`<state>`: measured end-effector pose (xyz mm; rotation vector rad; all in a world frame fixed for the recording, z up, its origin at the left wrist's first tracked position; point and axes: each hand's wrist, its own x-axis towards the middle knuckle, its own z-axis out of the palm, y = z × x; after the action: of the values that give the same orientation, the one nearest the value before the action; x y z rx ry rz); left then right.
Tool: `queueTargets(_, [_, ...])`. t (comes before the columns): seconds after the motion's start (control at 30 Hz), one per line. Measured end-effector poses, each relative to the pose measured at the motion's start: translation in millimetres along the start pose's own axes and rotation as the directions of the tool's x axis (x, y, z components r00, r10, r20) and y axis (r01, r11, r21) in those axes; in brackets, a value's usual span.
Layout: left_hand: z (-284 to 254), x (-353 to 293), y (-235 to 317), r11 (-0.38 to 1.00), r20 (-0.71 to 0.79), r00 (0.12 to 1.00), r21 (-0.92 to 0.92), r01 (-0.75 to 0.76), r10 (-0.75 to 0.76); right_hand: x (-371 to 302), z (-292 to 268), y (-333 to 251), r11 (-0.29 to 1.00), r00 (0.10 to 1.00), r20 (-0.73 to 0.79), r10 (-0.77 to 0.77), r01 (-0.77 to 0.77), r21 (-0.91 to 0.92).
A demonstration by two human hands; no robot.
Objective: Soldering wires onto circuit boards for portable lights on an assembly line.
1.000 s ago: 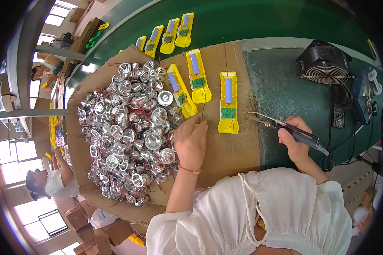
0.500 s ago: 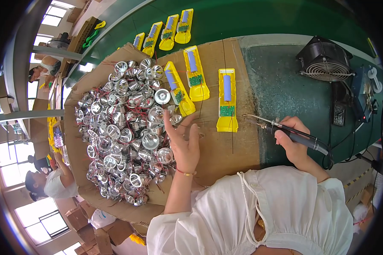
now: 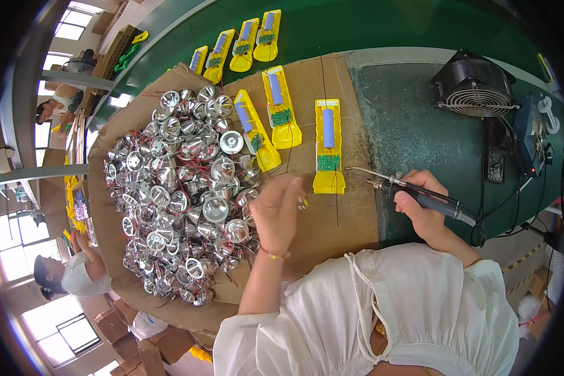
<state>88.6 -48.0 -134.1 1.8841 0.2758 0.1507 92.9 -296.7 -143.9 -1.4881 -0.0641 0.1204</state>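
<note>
My right hand (image 3: 425, 219) grips a soldering iron (image 3: 445, 205) with a dark handle and a thin metal tube along it. Its tip points left, just off the lower end of a yellow plastic housing (image 3: 329, 182). In that housing lie a blue-violet cylindrical cell (image 3: 328, 128) and a green circuit board (image 3: 328, 163), with dark wires running out at both ends. My left hand (image 3: 277, 216) is closed, fingertips pinched together, between this housing and a heap of silvery reflector cups (image 3: 215, 210). Whatever the fingers may hold is too small to make out.
Two more filled yellow housings (image 3: 282, 106) lie on the cardboard (image 3: 357, 219) beside the heap; several stand in a row beyond it. A black fan (image 3: 476, 88) and a blue powered box (image 3: 532, 138) with cables are at the right. Other people (image 3: 84, 269) work at far left.
My left hand has gone from spread fingers beside the reflector cups to a closed pinch, slightly lower and nearer the housing. The right hand keeps the soldering iron in nearly the same place.
</note>
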Motion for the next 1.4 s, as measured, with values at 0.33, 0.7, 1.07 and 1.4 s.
queueTargets(0.33, [24.7, 13.9, 2.7, 0.922, 0.146, 0.972, 0.317, -0.222, 0.184, 12.3, 18.1, 3.7, 0.998, 1.0, 0.002, 0.007, -0.007, 0.058])
queueTargets(0.7, [28.0, 18.7, -1.7, 0.912, 0.133, 0.972, 0.34, -0.227, 0.193, 17.5, 22.4, 8.6, 0.999, 0.998, 0.041, 0.042, -0.042, 0.0])
queueTargets(1.07, [29.7, 18.5, -3.2, 0.914, 0.108, 0.973, 0.335, -0.23, 0.205, 9.4, 18.4, -1.4, 0.992, 0.994, -0.037, 0.102, -0.099, 0.073])
queueTargets(1.4, [30.0, 18.0, -3.9, 0.895, 0.102, 0.971, 0.377, -0.237, 0.214, 4.7, 5.3, 5.6, 0.981, 0.997, -0.015, 0.077, -0.073, 0.177])
